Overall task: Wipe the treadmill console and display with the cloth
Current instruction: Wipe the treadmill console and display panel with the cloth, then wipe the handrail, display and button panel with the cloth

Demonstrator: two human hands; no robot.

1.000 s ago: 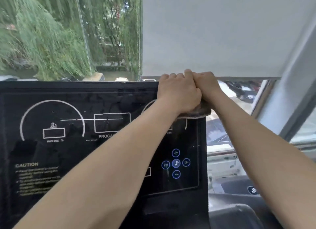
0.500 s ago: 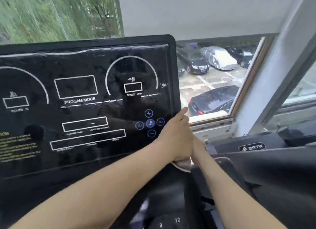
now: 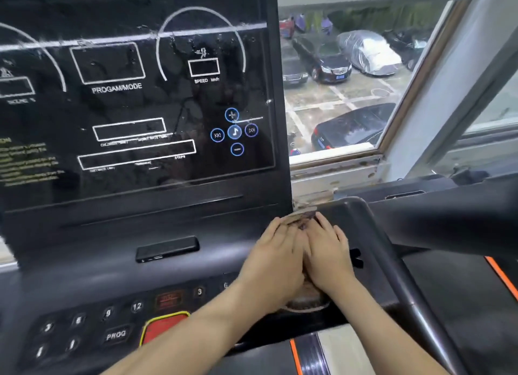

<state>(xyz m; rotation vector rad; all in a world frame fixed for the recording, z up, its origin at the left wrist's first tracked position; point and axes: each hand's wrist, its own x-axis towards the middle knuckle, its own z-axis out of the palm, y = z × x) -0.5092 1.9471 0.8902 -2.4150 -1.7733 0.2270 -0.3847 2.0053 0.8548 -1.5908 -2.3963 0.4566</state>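
Nearest the wearer, left hand [image 3: 276, 258] and right hand [image 3: 328, 251] lie flat side by side, fingers spread, pressing the cloth [image 3: 301, 216] onto the console deck [image 3: 224, 262] at its right end, beside the handrail [image 3: 392, 248]. Cloth looks soft, light and limp; likely best pinned under the palms than pinched. Beyond, the display [image 3: 134, 94] stands streaked. Half a second earlier both hands were higher, at the display's right edge; they have dropped to the deck.

The glossy black display [image 3: 134, 94] fills the upper left, streaked and smudged. Below it the console [image 3: 112, 285] slopes toward the bottom edge — the brownish cloth [image 3: 301, 217] lies flattened at its right end, mid-frame.
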